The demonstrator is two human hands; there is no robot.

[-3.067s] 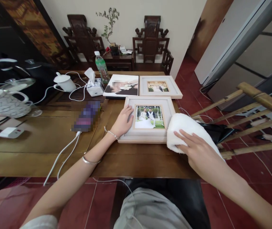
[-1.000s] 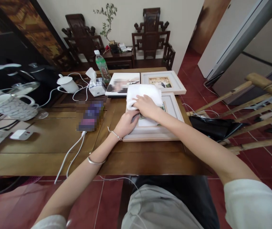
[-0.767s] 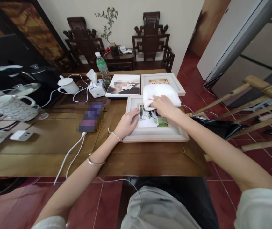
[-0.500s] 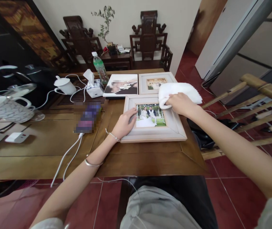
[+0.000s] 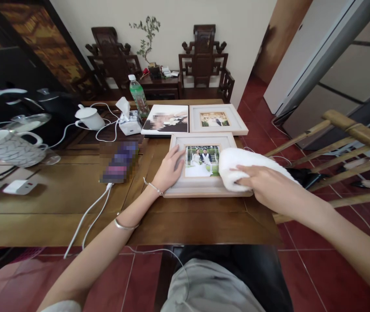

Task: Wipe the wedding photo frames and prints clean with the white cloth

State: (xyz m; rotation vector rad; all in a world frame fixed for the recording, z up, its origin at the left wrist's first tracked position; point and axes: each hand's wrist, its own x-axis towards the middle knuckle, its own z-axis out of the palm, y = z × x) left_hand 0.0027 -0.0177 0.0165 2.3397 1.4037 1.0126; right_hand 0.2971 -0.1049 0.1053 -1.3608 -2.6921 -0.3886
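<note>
A light wooden picture frame [image 5: 201, 190] lies flat on the table, holding a photo of two people seated outdoors. On its left border rests my left hand [image 5: 169, 170], fingers stretched out and the thumb apart, pressing the frame without wrapping round it. My right hand [image 5: 259, 184] grips a folded white towel [image 5: 238, 162], which lies over the frame's right border and touches the photo's right edge. Part of the right border is hidden under the towel. Behind it lie a second framed photo [image 5: 239, 125] and a white-and-black photo panel [image 5: 172, 113].
Left of the frames are a phone [image 5: 119, 164] on a white cable, a tissue box [image 5: 131, 123], a green-labelled bottle [image 5: 138, 96] and a lidded white cup [image 5: 89, 117]. A patterned mug [image 5: 8, 149] stands farther left. A bamboo chair [image 5: 355, 130] is close on the right.
My right hand has drawn the towel toward me and slightly right, from the frame's upper right corner down its right side. My left hand stays on the left border.
</note>
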